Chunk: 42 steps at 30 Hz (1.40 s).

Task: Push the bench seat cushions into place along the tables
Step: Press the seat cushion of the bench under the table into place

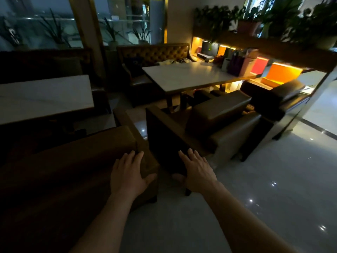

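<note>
A brown bench seat (73,161) runs from the lower left towards the middle, beside a white-topped table (45,95). My left hand (127,174) lies flat on its near end, fingers spread, thumb over the corner. Right beside it stands a dark bench (228,136) with a tall back, and a loose cushion block (217,110) rests on its seat under a second white table (191,75). My right hand (197,170) presses flat against the dark back panel (164,139) at its near corner, fingers apart.
A narrow gap of glossy floor (142,128) separates the two benches. A black armchair (279,99) stands at the right. A tufted sofa (155,53) and a lit shelf with bags (255,64) are behind the table. Polished floor (273,189) spreads to the right.
</note>
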Available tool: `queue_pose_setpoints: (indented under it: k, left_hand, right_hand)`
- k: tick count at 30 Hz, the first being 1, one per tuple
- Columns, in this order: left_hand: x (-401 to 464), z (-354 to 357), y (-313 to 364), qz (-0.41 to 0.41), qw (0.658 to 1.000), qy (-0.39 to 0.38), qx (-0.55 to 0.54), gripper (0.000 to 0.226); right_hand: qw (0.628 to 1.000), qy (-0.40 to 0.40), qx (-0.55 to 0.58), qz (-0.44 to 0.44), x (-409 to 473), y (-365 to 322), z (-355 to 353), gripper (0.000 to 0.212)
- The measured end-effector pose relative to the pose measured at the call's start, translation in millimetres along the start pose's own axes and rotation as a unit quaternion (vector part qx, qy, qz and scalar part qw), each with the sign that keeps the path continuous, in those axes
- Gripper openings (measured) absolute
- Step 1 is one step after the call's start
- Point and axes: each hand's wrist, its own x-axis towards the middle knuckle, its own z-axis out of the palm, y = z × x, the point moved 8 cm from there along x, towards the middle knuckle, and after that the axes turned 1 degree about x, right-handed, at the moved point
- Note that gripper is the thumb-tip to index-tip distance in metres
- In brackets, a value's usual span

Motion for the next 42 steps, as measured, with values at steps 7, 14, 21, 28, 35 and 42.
queue_pose_setpoints:
  k: [7, 14, 21, 28, 35, 42]
  left_hand:
    - [54.7, 21.6, 162.4, 0.05, 0.999, 0.004, -0.02, 0.097]
    - [146.6, 91.6, 276.0, 0.075, 0.996, -0.035, -0.044, 0.099]
    - [255.9, 174.5, 347.3, 0.042, 0.994, -0.066, -0.077, 0.103]
    - [330.5, 225.3, 387.9, 0.002, 0.995, -0.08, -0.063, 0.106]
    - [389.1, 286.9, 432.4, -0.065, 0.993, -0.079, -0.06, 0.106]
    - [421.6, 352.8, 466.7, -0.138, 0.983, -0.111, -0.056, 0.116]
  right_hand:
    - [0.999, 0.024, 0.002, 0.038, 6.9, 154.7, -55.9, 0.093]
    - [0.998, 0.025, -0.016, 0.062, 66.5, 295.0, -65.1, 0.097]
    - [0.997, -0.007, -0.042, 0.068, 176.2, 415.5, -64.1, 0.101]
    - [0.998, -0.043, -0.034, 0.039, 267.4, 491.3, -57.7, 0.102]
    - [0.994, -0.099, -0.021, -0.032, 363.8, 557.7, -25.4, 0.105]
    - [0.982, -0.15, -0.065, -0.098, 438.9, 613.9, 7.6, 0.117]
